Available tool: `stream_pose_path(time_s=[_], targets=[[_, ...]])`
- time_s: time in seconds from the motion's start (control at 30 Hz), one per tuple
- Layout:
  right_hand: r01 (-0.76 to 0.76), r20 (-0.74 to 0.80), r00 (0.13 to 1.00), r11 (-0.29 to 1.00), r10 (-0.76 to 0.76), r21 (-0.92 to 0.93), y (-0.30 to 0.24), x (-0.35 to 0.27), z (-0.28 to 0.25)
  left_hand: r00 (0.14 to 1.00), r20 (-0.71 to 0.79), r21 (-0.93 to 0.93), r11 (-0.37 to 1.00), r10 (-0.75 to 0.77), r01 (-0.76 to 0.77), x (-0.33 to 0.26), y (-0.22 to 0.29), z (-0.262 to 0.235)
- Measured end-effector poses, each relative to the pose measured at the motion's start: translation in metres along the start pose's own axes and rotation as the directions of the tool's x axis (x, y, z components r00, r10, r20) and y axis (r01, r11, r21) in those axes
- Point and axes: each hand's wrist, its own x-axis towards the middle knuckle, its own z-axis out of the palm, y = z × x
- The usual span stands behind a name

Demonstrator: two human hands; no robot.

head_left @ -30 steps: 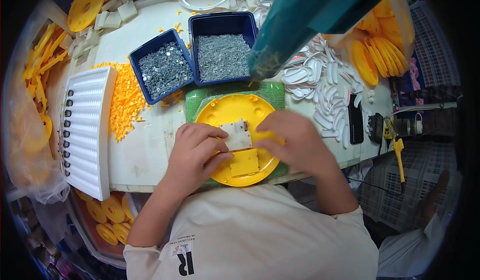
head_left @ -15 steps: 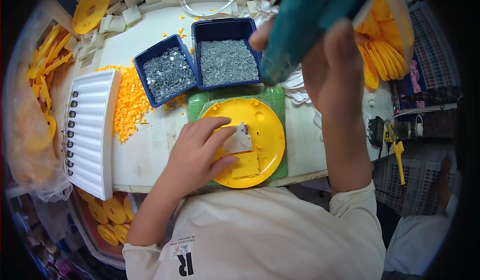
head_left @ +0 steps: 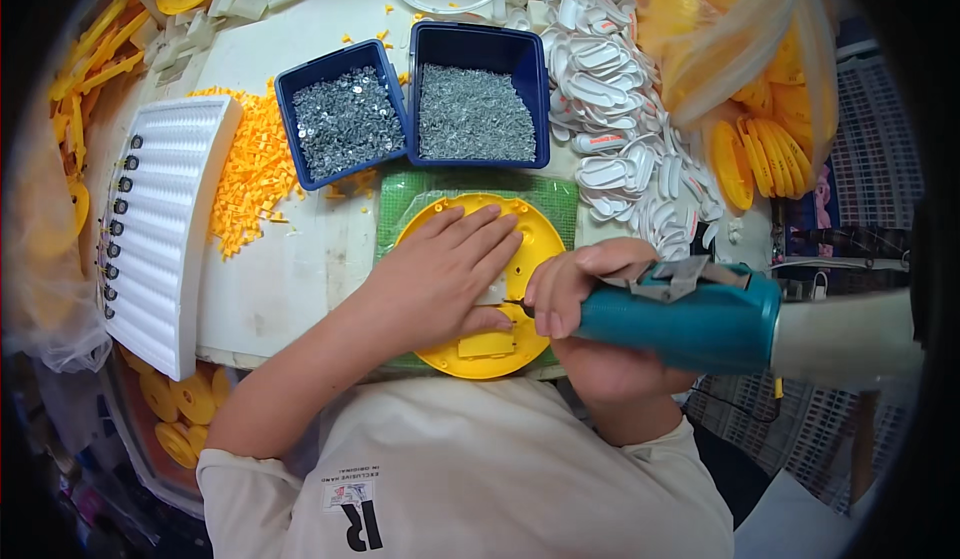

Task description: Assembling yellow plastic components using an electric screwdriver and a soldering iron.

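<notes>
Left hand point(head_left: 440, 279) flat, palm down, fingers spread and released toward 1 o'clock, pressing on the yellow disc point(head_left: 480, 284) that lies on a green mat point(head_left: 400, 209) at the table's near edge. Right hand point(head_left: 590, 294) at 3 o'clock of the disc, fingers clenched around a teal electric screwdriver point(head_left: 680, 319), its thin bit pointing to 9 o'clock and meeting the left fingertips. Small white part under the left palm mostly hidden; 2 blue bins point(head_left: 345, 109) of metal pieces at 12 o'clock.
</notes>
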Motion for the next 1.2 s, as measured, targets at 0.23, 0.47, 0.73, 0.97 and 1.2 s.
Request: stream_pose_path(time_s=[0.23, 0.47, 0.73, 0.97, 1.2], targets=[[-0.030, 0.104, 0.993, 0.962, 0.061, -0.273, 0.007, -0.005, -0.006, 1.000, -0.002, 0.036, 0.999, 0.015, -0.015, 0.002, -0.003, 0.002], [0.064, 0.224, 0.974, 0.893, 0.042, -0.446, 0.005, -0.004, -0.005, 0.999, -0.030, 0.049, 0.998, 0.030, -0.029, -0.001, -0.002, 0.004], [0.116, 0.098, 0.989, 0.991, -0.110, -0.062, -0.002, 0.028, -0.006, 0.997, -0.076, -0.100, 0.995, -0.006, -0.002, -0.022, 0.000, -0.025], [0.141, 0.139, 0.982, 0.987, -0.129, -0.077, 0.014, 0.044, -0.013, 0.995, -0.095, -0.009, 0.999, -0.044, 0.043, -0.074, 0.017, -0.004], [0.168, 0.149, 0.977, 0.981, -0.153, -0.095, 0.023, 0.052, -0.017, 0.987, -0.147, -0.002, 0.998, -0.069, 0.070, -0.080, 0.016, 0.008]])
